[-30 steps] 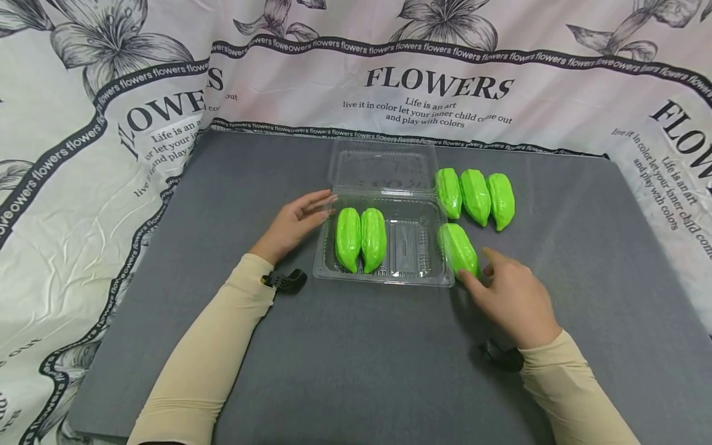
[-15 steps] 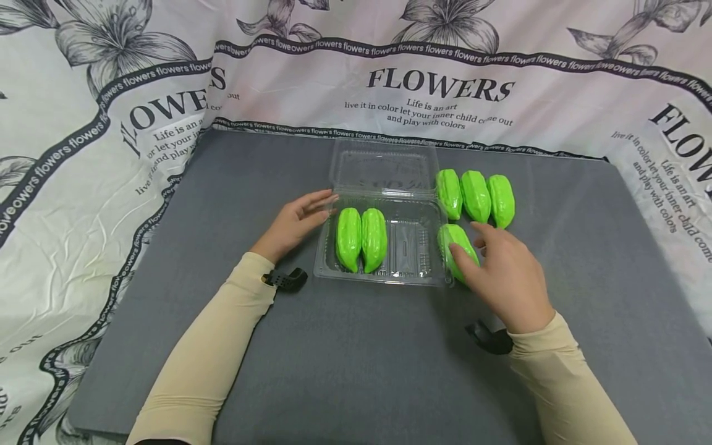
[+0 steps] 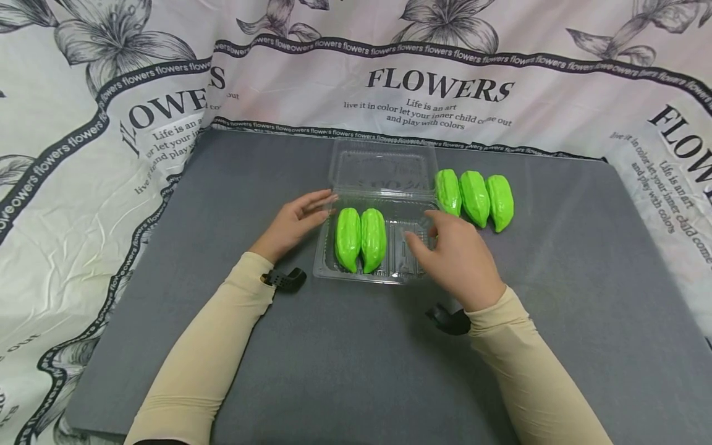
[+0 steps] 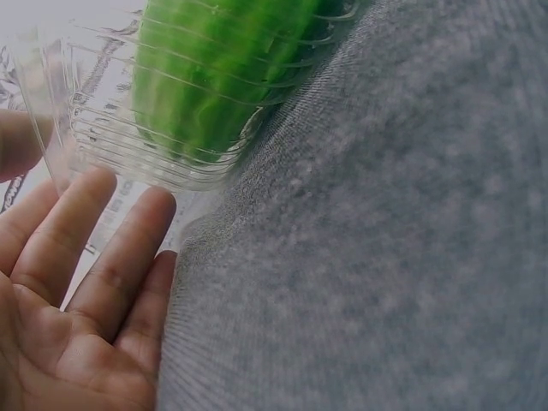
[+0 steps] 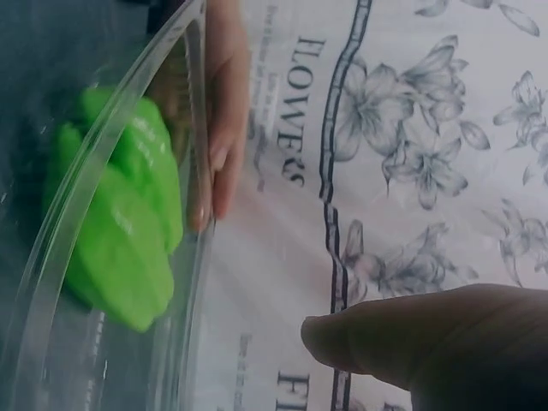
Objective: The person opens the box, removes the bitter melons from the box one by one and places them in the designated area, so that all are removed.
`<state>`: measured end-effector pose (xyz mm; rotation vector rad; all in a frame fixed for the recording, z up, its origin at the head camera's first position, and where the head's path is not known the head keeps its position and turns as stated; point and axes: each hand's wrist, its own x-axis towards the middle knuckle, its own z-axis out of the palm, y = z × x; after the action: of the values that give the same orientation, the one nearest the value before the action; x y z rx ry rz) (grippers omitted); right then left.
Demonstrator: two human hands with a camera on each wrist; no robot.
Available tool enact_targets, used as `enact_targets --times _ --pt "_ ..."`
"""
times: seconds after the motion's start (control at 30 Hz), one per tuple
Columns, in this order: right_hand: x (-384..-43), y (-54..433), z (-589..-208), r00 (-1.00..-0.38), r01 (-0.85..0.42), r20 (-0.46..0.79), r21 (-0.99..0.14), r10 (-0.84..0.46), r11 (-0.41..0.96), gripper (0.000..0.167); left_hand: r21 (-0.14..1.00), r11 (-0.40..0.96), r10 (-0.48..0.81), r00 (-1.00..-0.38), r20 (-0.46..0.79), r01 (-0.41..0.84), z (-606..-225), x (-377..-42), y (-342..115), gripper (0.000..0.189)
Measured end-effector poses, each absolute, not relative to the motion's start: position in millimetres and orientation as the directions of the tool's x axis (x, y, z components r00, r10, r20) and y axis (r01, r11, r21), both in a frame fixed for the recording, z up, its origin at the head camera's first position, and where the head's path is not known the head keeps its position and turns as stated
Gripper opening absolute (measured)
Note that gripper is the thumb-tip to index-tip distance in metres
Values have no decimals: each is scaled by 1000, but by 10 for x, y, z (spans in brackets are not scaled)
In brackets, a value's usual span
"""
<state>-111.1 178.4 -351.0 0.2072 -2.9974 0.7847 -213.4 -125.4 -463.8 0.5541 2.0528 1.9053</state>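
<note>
A clear plastic clamshell box [image 3: 356,277] lies with its lid [image 3: 384,164] folded back. Two shiny green star fruits [image 3: 348,240] lie side by side in its left half. My left hand [image 3: 289,225] is at the box's left wall, fingers extended, fingertips right at the plastic in the left wrist view. My right hand [image 3: 461,256] hovers over the box's right side, thumb and index finger spread with nothing visible between them. In the right wrist view, one extended finger [image 5: 368,338] shows apart from the box. The spot where another star fruit lay is hidden behind this hand.
Three more green star fruits [image 3: 475,198] lie in a row right of the lid, the leftmost close against the box. The grey table [image 3: 334,371] is backed by a flower-printed cloth [image 3: 278,93] along its far edge and left side.
My right hand has moved up and left from the loose star fruit to over the box's right side, now covering that fruit's place. My left hand and the box stay put.
</note>
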Motion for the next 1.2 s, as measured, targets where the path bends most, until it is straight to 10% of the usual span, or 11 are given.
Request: enact_targets --times 0.67,1.2 --pt "-1432 1307 -3834 -978 -140 -76 -452 -195 881 73 994 55 461 -886 57 92 -4652 -2131 -1244 55" --pt "-1493 1264 -3981 -970 -144 -102 -484 -219 863 53 994 56 462 -885 58 95 -4642 -2143 -1261 55"
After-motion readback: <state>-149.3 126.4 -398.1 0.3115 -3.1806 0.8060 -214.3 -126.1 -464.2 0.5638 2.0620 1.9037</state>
